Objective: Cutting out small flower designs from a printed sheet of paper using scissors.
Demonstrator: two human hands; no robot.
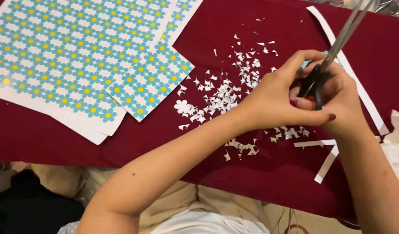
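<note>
My right hand (pixel 344 102) grips the black handles of a pair of scissors (pixel 317 84), whose metal blades point up and away toward the far edge. Pressed against it, my left hand (pixel 279 99) curls its fingers around a small teal paper piece (pixel 306 64) that is mostly hidden. Both hands hover above the dark red cloth (pixel 268 173) at the right. Beneath and left of them lies a scatter of tiny white paper scraps (pixel 225 93). One cut-out white flower shape (pixel 181 106) rests at the scatter's left edge.
Large sheets printed with teal and yellow flowers (pixel 65 52) cover the left of the cloth; a smaller printed piece (pixel 158 76) overlaps them. Long white paper strips (pixel 357 84) lie at the right, with shorter strips (pixel 327 164) near the front edge. White crumpled paper (pixel 398 130) sits far right.
</note>
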